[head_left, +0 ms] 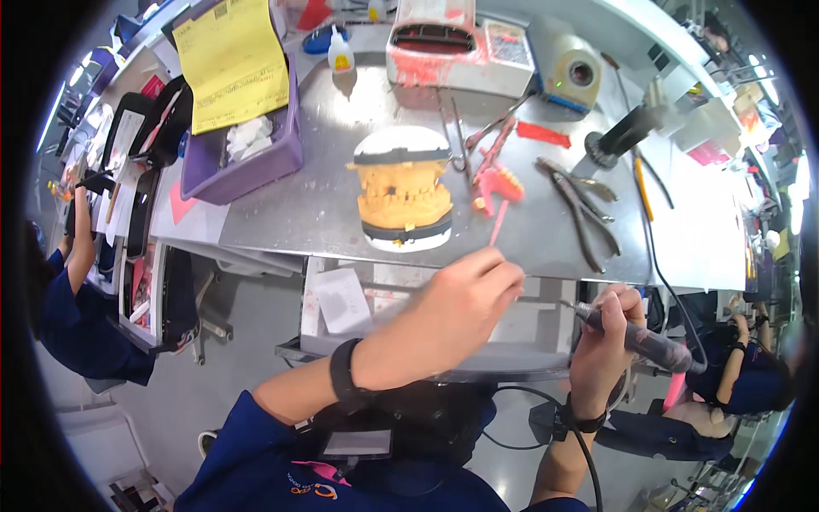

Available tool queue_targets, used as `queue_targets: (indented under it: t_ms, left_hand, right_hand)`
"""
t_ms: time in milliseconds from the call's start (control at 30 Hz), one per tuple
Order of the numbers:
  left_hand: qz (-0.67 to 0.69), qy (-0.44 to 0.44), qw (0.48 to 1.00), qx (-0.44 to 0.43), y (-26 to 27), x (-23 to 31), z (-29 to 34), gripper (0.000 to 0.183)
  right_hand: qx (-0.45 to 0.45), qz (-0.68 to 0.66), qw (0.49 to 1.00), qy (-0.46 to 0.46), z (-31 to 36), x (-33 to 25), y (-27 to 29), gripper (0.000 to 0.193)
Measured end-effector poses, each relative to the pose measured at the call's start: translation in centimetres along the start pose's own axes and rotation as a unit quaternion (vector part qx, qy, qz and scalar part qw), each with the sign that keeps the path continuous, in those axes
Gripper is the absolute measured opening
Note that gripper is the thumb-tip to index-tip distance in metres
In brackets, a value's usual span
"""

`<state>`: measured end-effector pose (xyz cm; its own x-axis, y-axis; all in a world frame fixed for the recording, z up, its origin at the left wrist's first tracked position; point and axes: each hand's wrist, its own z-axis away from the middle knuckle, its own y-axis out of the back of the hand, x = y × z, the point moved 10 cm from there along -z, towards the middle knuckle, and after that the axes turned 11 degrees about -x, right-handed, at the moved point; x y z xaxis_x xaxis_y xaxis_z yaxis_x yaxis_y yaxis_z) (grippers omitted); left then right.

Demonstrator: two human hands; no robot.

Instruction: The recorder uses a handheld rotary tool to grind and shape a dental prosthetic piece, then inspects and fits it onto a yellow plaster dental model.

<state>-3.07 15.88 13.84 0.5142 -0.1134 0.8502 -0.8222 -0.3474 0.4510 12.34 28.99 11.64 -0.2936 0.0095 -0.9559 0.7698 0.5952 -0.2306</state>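
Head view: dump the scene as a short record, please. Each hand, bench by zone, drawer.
left hand: fingers bunched at the near end of a pink stick; grip unclear
right hand: holds a dark handpiece, tip toward the left hand
bench centre: yellowish dental model with white ends; pink denture-like piece to its right
bench right: metal pliers
bench left: purple bin, yellow sheet at its far side
drawer: open, white paper inside

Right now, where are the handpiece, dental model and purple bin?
Handpiece [655, 346]: head view, dark body behind the fingers.
Dental model [409, 191]: head view, yellow teeth.
Purple bin [258, 180]: head view, near wall.
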Motion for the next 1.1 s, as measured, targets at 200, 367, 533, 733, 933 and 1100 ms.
queue_targets:
  t_ms: [200,367,533,733,933,1100]
  left_hand:
    - [-0.213,0.027,0.977,-0.003,-1.2,-1.0,-4.7,0.017]
    - [-0.114,-0.060,0.981,0.149,3.7,3.1,-0.1,0.022]
    - [-0.179,0.120,0.969,0.119,10.2,1.7,8.7,0.008]
    - [-0.170,0.283,0.919,0.216,19.7,-0.2,15.8,0.009]
    - [-0.047,0.270,0.918,0.286,20.9,-3.1,17.8,0.018]
    - [-0.008,0.314,0.934,0.171,14.8,-3.8,13.2,0.015]
  right_hand:
    - [0.077,0.114,0.990,-0.031,-1.8,-3.2,4.3,0.018]
    - [0.032,0.256,0.964,-0.066,-5.0,-4.9,6.0,0.031]
    - [-0.122,0.364,0.913,-0.135,-9.0,-2.4,5.3,0.033]
    - [-0.126,0.425,0.885,-0.140,-10.6,-2.5,5.9,0.029]
    - [-0.135,0.045,0.944,-0.296,-8.6,-0.3,3.7,0.020]
    - [-0.178,-0.032,0.936,-0.303,-6.1,-3.9,-0.7,0.024]
